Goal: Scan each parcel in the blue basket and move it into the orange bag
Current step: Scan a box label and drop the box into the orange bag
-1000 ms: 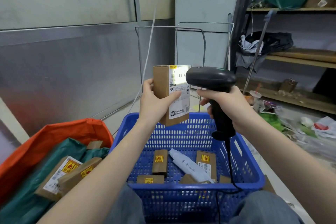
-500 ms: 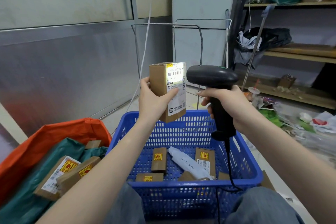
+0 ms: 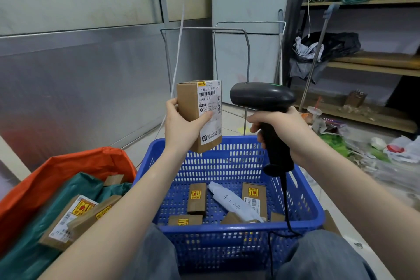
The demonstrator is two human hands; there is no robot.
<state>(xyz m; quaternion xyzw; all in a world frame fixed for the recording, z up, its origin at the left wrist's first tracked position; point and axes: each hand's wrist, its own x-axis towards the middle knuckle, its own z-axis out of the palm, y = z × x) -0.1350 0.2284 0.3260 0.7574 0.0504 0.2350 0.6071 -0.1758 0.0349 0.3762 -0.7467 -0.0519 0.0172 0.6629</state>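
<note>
Small brown cardboard parcel with a white shipping label [image 3: 200, 116] held upright above the blue perforated plastic basket [image 3: 227, 161], facing a black handheld barcode scanner [image 3: 263, 100].

The left hand [image 3: 184, 127] grips the parcel's lower half, thumb across the label and fingers curled behind; the right hand [image 3: 279, 125] is wrapped round the scanner's handle, its head just beside the label, apart from it, its black cable [image 3: 285, 207] hanging into the basket. The basket stands on a pale tiled floor [image 3: 229, 120] between the person's knees, a grey metal-panelled wall [image 3: 79, 79] to the left, wooden shelves [image 3: 372, 68] with clutter to the right. In the basket: at least five brown boxes and one white soft packet [image 3: 231, 202]. The orange plastic bag [image 3: 68, 170], left of the basket and touching it, holds a green sack and at least three brown boxes.
</note>
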